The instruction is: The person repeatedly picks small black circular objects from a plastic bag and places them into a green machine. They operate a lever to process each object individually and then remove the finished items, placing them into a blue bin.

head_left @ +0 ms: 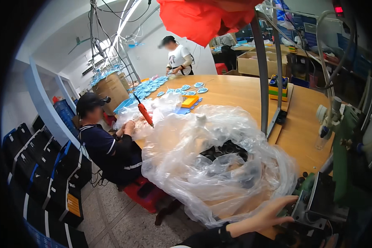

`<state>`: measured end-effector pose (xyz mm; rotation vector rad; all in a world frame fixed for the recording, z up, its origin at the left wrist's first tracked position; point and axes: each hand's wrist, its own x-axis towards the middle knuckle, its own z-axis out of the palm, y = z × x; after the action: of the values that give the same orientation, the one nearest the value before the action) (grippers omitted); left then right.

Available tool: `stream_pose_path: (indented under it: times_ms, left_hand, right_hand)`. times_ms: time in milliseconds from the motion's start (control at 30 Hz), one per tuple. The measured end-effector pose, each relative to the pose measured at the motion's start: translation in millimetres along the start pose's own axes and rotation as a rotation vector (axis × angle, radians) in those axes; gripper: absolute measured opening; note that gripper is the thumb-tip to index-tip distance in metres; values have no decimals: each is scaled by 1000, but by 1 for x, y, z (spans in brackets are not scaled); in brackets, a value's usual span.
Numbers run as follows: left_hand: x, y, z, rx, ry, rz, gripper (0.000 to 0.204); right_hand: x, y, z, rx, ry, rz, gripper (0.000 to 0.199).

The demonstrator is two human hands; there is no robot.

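Note:
My left hand [262, 215] reaches in from the lower edge, thumb and fingers spread apart. Its fingertips are at the near side of a metal fixture block [312, 221] on a green bench machine [351, 157]; nothing shows in its grip. Only a dim sliver of my right hand [331, 241] appears below the block, its fingers mostly hidden. Left of the machine, a large clear plastic bag [173, 165] lies open on the wooden table [231, 89], with black rounded parts [225, 151] inside. Several small dark parts [306, 182] sit beside the fixture.
A grey metal frame [263, 82] rises from the table, and a red electric screwdriver [144, 114] hangs over it. One person [105, 136] sits at the left, another [180, 58] stands at the far side. Black crates [45, 173] are stacked on the left floor. Red sheeting [206, 18] hangs above.

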<state>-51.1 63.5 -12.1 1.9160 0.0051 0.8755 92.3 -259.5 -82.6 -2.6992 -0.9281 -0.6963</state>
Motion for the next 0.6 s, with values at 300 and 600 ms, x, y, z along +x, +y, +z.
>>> stream_pose_path:
  times_ms: [300, 600]
  left_hand:
    - [-1, -111, -160, 722, 359, -128, 23]
    - [24, -156, -212, 1065, 126, -197, 32]
  right_hand:
    - [18, -53, -30, 464, -51, 281, 35]
    - [68, -116, -17, 1252, 54, 390, 54]
